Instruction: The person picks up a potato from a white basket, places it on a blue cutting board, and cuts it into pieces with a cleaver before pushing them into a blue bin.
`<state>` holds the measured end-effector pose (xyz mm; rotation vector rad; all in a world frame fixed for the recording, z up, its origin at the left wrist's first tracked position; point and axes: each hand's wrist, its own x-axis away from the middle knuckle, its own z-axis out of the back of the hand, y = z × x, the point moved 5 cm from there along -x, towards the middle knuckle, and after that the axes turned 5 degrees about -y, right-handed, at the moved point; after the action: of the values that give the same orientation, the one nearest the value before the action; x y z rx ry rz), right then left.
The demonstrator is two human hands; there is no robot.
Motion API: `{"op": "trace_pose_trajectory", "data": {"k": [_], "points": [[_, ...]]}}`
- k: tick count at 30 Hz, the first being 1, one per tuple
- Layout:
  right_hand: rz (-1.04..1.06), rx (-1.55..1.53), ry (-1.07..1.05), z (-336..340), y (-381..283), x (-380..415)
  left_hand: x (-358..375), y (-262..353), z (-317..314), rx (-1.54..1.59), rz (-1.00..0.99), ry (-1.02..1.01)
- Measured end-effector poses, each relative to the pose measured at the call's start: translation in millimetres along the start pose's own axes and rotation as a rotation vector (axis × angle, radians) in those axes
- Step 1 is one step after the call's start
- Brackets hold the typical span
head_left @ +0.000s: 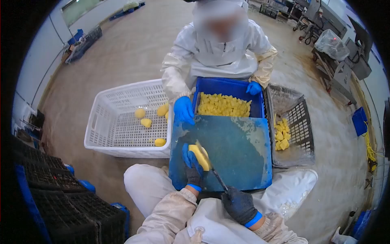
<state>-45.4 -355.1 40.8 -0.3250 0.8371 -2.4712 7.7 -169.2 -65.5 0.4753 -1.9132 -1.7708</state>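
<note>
My left hand (193, 166), in a dark glove with blue fingertips, is closed against a peeled yellow potato (198, 156) on the blue cutting board (235, 158). A flat pale face shows on the potato's right side. My right hand (239, 206), in a dark knitted glove, grips a knife (218, 177). Its blade slants up and left to the potato, touching or close beside it; the exact contact is hard to see. Beyond the board, a blue bin (258, 106) holds many yellow potato cubes (223, 105).
A white basket (122, 151) with several whole potatoes stands left of the board; a dark crate (302, 122) with yellow pieces stands right. Opposite, a co-worker in white rests one blue-gloved hand (184, 110) at the board's far left corner. Black crates (77, 207) stand lower left.
</note>
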Motion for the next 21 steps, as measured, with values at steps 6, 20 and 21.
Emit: {"op": "trace_pose_trajectory", "data": {"k": [6, 20, 21], "points": [[-0.127, 0.073, -0.044, 9.3, 15.3, 6.2, -8.3, -0.6, -1.5, -0.258, -0.187, 0.033], [-0.097, 0.093, -0.168, 12.6, 10.4, -17.8, -19.5, -19.4, -10.7, -0.247, -0.232, 0.045], [-0.098, 0.091, -0.169, 15.5, 10.3, -19.9, -16.3, -13.3, -12.5, -0.244, -0.244, 0.05]]}}
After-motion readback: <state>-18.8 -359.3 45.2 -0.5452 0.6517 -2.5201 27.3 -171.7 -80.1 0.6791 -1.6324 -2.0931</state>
